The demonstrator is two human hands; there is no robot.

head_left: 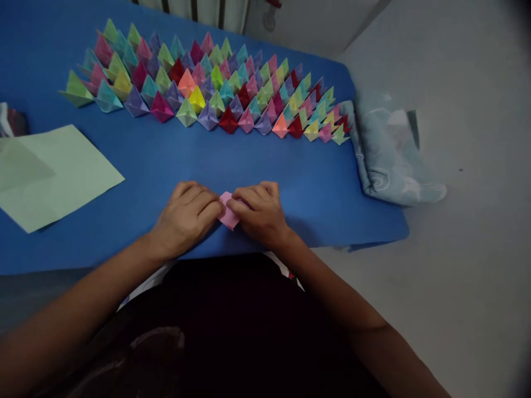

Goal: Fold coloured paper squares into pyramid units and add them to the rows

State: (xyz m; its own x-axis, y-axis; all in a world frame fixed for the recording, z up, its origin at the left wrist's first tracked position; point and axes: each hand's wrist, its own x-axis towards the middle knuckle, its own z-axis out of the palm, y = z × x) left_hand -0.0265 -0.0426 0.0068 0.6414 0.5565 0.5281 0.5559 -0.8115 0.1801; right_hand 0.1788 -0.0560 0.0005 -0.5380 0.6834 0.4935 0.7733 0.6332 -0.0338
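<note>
Both hands (185, 220) (260, 214) pinch small, angular pink paper (228, 215).

left hand (185, 218) — curled, palm down | right hand (259, 213) — curled, palm down | bare forearms (103, 290) angled inward

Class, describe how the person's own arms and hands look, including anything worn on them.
The left hand and right hand are ungloved, with no watch showing. Both forearms are bare, with no sleeves over them. Dark clothing with pale curved markings is worn.
</note>
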